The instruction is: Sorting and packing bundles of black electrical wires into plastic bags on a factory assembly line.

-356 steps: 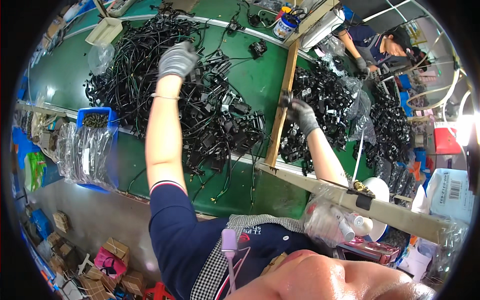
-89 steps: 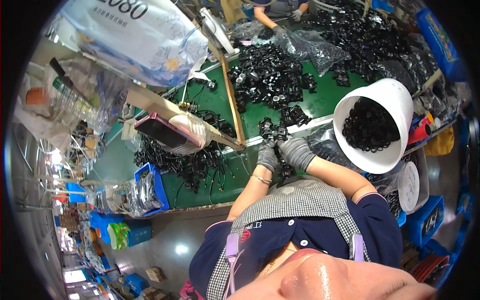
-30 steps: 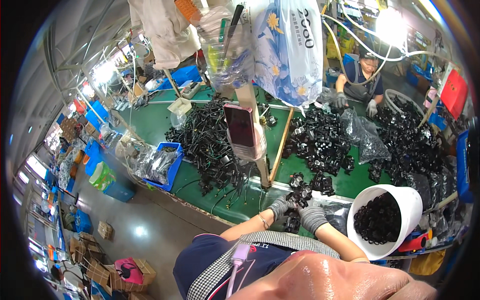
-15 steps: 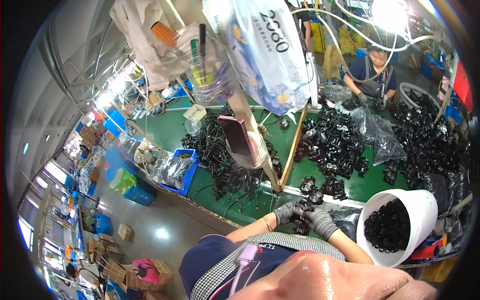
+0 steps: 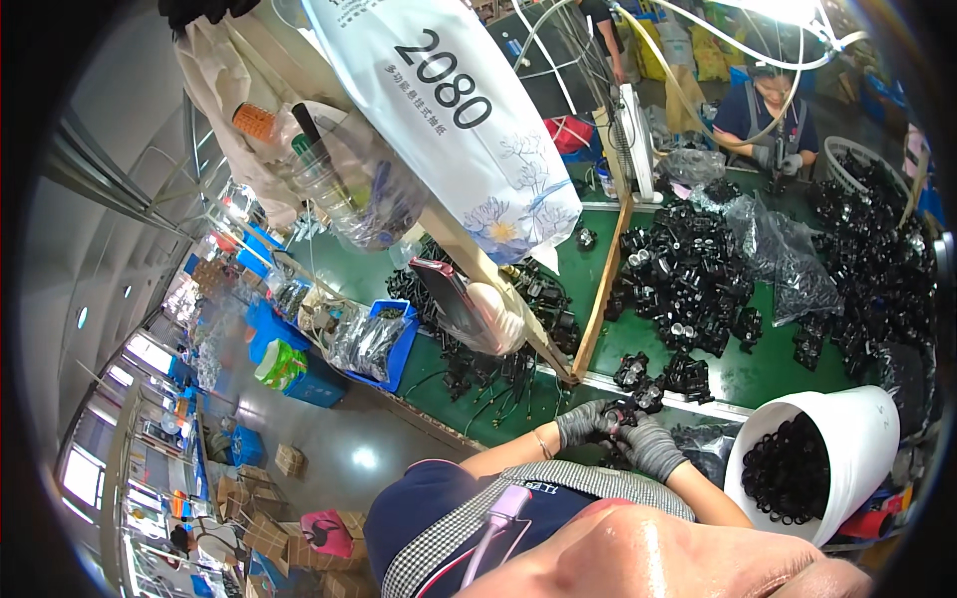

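Note:
In grey gloves, my left hand (image 5: 580, 424) and my right hand (image 5: 652, 447) meet at the near edge of the green workbench (image 5: 543, 407). Between them is a small black plastic part (image 5: 620, 413), gripped by the curled fingers of both. Its exact kind is too small to tell, and the fingers cover much of it. Just beyond the hands lie a few similar black parts (image 5: 686, 377) with glossy round faces. To the right of my right hand, a tilted white bucket (image 5: 865, 439) holds many black rings (image 5: 785, 468).
A large heap of black parts (image 5: 688, 274) covers the bench beyond a wooden divider (image 5: 602, 289). Left of it are black cables (image 5: 478, 364), a phone (image 5: 447, 289) on a post and a blue bin (image 5: 407, 351). A white package (image 5: 449, 110) hangs overhead. A co-worker (image 5: 768, 120) works opposite.
The view has tilted, so the bench and bucket sit slightly farther right and the hanging package farther left. Both hands stay together around the black part, with the fingers slightly shifted.

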Action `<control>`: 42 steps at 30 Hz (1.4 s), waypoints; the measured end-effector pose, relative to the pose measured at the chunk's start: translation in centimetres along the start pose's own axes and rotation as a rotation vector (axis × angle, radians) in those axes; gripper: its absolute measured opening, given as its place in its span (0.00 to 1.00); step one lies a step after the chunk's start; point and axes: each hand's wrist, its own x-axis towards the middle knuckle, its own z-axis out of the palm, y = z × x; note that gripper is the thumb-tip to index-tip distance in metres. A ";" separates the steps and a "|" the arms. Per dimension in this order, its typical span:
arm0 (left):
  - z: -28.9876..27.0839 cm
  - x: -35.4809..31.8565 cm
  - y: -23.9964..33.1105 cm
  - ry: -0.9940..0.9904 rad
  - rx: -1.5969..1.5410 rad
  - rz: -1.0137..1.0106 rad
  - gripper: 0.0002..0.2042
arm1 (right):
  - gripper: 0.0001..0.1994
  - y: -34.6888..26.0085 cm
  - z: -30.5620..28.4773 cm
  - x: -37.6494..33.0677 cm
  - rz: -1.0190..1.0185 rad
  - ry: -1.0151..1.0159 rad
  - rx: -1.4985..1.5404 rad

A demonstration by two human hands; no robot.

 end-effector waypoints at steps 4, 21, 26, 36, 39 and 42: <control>0.2 -0.1 0.2 -0.059 0.014 0.064 0.37 | 0.17 0.3 -0.2 0.0 -0.015 0.001 0.012; -0.7 -1.6 -0.4 0.088 0.285 0.222 0.30 | 0.14 -4.2 -2.5 -1.5 0.054 0.060 -0.264; 1.8 -3.6 0.3 0.054 0.110 0.297 0.31 | 0.14 -6.4 -4.1 -3.3 -0.080 0.367 -0.099; 3.6 -4.5 0.6 0.087 0.460 0.297 0.37 | 0.22 -8.8 -4.8 -2.8 0.343 0.345 0.345; 2.5 -4.3 -0.3 0.054 0.441 0.326 0.37 | 0.17 -8.0 -4.1 -3.1 0.070 0.354 0.040; 1.9 -4.4 -0.6 0.080 0.416 0.301 0.37 | 0.16 -8.1 -4.2 -2.9 -0.057 0.358 -0.103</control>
